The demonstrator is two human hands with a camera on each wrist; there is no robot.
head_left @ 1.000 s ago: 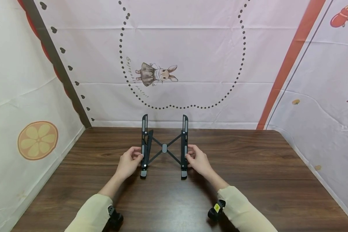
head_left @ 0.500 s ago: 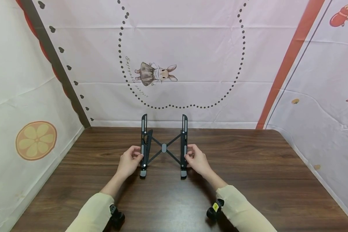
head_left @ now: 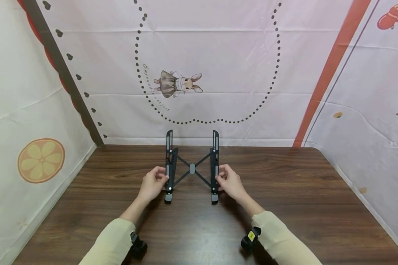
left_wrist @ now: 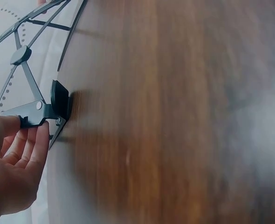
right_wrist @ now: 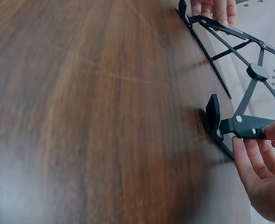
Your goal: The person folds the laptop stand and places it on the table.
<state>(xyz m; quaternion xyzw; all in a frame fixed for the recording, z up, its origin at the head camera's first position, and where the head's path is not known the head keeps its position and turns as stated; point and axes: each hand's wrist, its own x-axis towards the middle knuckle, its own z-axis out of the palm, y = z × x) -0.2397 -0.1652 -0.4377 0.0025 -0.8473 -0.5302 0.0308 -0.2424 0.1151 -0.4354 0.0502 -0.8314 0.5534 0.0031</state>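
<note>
Two hands held a black folding stand [head_left: 192, 167] that stood on the wooden tabletop [head_left: 285, 191], toward its far edge and roughly central from left to right. The stand consisted of two parallel side rails joined by a pair of crossed struts that met at a round centre pivot [head_left: 192, 168]. Both rails rose toward the back wall, and each ended at the near side in a grey-padded front lip [head_left: 168, 198] that rested on the tabletop.

The left hand [head_left: 154, 187] gripped the left rail near its lower end. In the left wrist view, the thumb lay over the rail and the fingers [left_wrist: 28, 149] curled beneath it, clamped on the rail just behind the front lip [left_wrist: 59, 99].

The right hand [head_left: 231, 185] gripped the right rail at the matching height. In the right wrist view, the fingers [right_wrist: 254, 161] curled under the rail and the thumb pressed on top of it, clamped on the rail just behind the right front lip [right_wrist: 213, 114]. The left hand [right_wrist: 214, 9] was also visible in that view at the far rail.

Both forearms wore pale yellow sleeves [head_left: 278, 239], each with a small black camera mount at the wrist.

Printed fabric sheets lined the walls around the tabletop. The back sheet carried a rabbit figure [head_left: 179, 84] inside a dotted outline, and the left sheet carried an orange-slice motif [head_left: 41, 160].
</note>
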